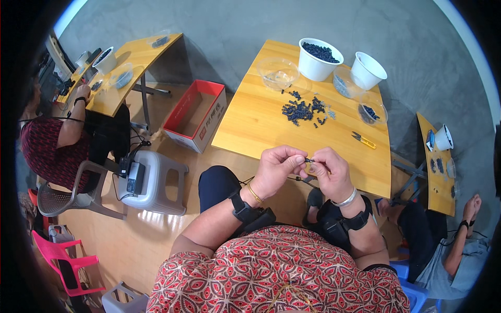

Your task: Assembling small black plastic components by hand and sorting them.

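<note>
Over the front edge of the yellow wooden table (245, 138), my left hand (279, 168) and my right hand (332, 173) meet, fingertips pinched together. Between them is a small dark plastic part (309, 160), held from both sides; its exact shape is too small to make out. Beyond my hands a loose pile of similar black parts (297, 112) is spread on the tabletop, with some tiny grey pieces (331, 113) at its right side. Yellow-handled thread snips (364, 140) lie to the right of the pile.
At the table's back stand a white tub (319, 70) full of black parts and another white tub (368, 70). Clear plastic bowls (278, 73) sit around the pile. A red-and-white cardboard box (201, 115) and a grey stool (156, 180) are leftward. Other people work at tables on both sides.
</note>
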`<action>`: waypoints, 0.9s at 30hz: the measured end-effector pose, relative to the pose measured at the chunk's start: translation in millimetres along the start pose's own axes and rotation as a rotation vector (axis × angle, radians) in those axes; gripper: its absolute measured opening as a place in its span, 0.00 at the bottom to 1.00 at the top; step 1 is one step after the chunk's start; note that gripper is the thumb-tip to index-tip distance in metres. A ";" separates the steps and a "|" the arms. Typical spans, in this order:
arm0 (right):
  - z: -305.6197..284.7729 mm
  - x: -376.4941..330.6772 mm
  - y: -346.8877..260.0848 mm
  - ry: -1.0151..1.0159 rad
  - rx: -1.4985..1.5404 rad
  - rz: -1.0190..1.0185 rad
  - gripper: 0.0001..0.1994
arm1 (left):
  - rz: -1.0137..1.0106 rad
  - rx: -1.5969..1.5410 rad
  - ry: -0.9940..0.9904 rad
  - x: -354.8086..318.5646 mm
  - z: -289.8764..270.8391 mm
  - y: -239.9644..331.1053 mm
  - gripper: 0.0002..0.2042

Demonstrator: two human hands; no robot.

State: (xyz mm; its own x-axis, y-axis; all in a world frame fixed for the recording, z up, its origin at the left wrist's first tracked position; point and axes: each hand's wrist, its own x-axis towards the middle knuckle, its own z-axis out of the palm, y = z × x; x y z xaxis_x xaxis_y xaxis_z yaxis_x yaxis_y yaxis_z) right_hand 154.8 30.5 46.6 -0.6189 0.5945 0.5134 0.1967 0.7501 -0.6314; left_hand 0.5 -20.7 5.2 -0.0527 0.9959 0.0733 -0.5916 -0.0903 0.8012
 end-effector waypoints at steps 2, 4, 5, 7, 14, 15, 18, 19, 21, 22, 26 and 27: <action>0.3 2.1 -1.8 0.011 -0.008 -0.042 0.05 | -0.034 -0.053 -0.038 0.7 -4.1 1.5 0.05; 1.2 2.5 -1.8 0.022 -0.015 -0.082 0.05 | -0.070 -0.106 -0.075 1.1 -5.9 1.2 0.06; 1.5 2.5 -1.7 0.026 -0.026 -0.086 0.05 | -0.078 -0.124 -0.080 1.2 -6.3 1.1 0.06; 2.4 1.3 -0.5 0.029 -0.037 -0.091 0.05 | -0.086 -0.143 -0.084 1.1 -7.6 -0.5 0.06; 10.8 -8.4 16.1 0.097 0.101 0.109 0.03 | -0.111 -0.228 -0.048 3.4 -4.1 -3.3 0.10; 12.2 -9.2 19.2 0.116 0.097 0.095 0.03 | -0.106 -0.242 -0.054 3.7 -4.4 -4.3 0.11; 20.3 -11.7 28.0 0.168 0.146 0.121 0.03 | -0.132 -0.227 -0.032 7.0 -4.7 -10.0 0.10; 21.8 -11.8 29.2 0.171 0.148 0.124 0.03 | -0.136 -0.225 -0.032 8.7 -5.6 -12.9 0.10; 23.0 -10.7 32.9 0.128 0.062 0.071 0.03 | -0.118 -0.035 0.066 14.4 -7.9 -20.5 0.07; 23.9 -11.4 37.9 0.133 0.062 0.076 0.03 | -0.123 -0.032 0.063 18.5 -8.5 -25.6 0.07; 31.8 -17.9 70.3 0.116 -0.099 0.071 0.04 | 0.243 0.616 0.042 40.3 -17.1 -54.1 0.04; 31.7 -19.7 78.4 0.130 -0.172 0.059 0.04 | 0.354 0.814 0.043 45.4 -16.0 -56.0 0.04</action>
State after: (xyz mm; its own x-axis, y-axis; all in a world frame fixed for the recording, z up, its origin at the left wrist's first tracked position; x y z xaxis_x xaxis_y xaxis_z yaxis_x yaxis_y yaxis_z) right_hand 158.4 68.4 -31.4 -0.5016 0.6629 0.5558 0.3635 0.7446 -0.5599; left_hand 18.4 29.6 -45.8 -0.1643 0.9071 0.3875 0.2196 -0.3493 0.9109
